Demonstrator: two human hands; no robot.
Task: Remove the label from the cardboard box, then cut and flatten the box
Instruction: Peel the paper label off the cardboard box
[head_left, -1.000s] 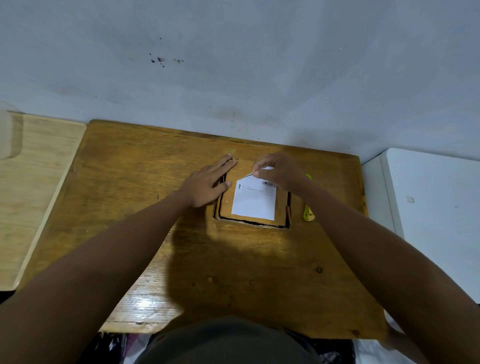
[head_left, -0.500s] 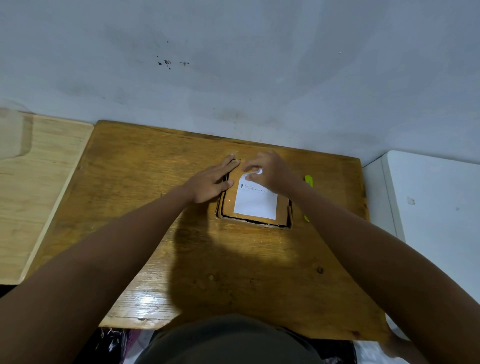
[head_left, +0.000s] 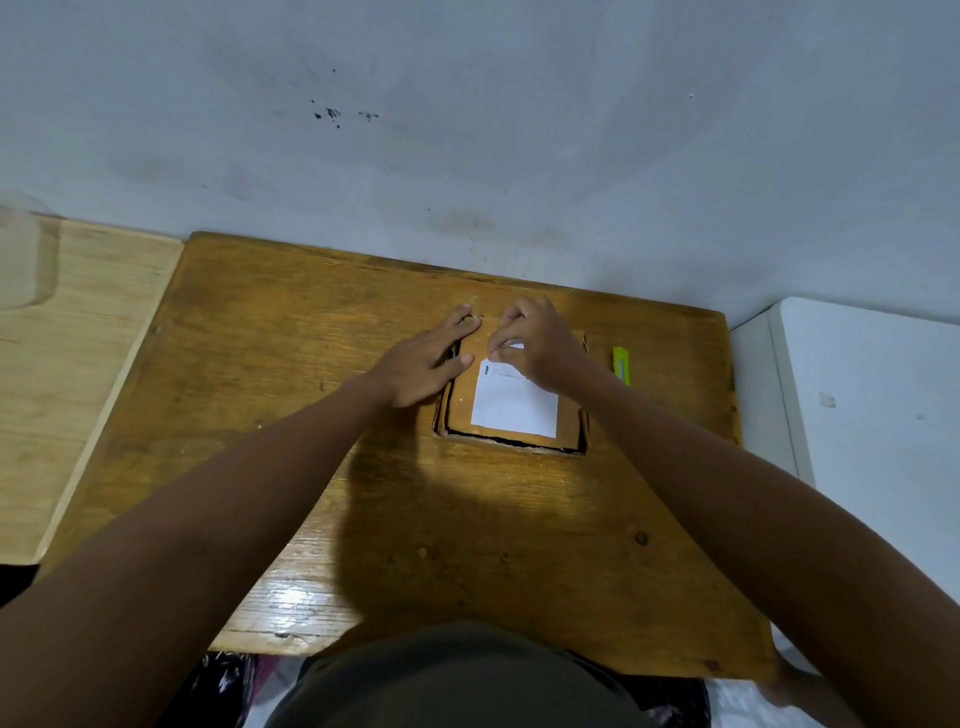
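Nearest the camera is the person's dark shirt (head_left: 457, 680), and from either side of it two bare forearms reach forward over a wooden counter (head_left: 291, 415) with a worn, glossy varnish that catches a patch of light near its front edge. A paler wooden surface (head_left: 78, 374) butts against the counter's left side, and a white unit (head_left: 878, 415) stands just beside its right side. Toward the far middle of the counter lies the cardboard box (head_left: 511, 400), brown and low, its dark edge showing along the near side. A white label (head_left: 514, 410) covers most of its top, with small print along the far edge (too small to read). The left hand (head_left: 423, 366) lies flat, fingers spread, on the box's left edge. The right hand (head_left: 540, 345) has its grip closed on the label's far left corner, which curls up white between the fingertips. A yellow-green cutter (head_left: 621, 365) lies right of the box. Behind the counter rises a grey wall (head_left: 519, 130) with a few dark specks.
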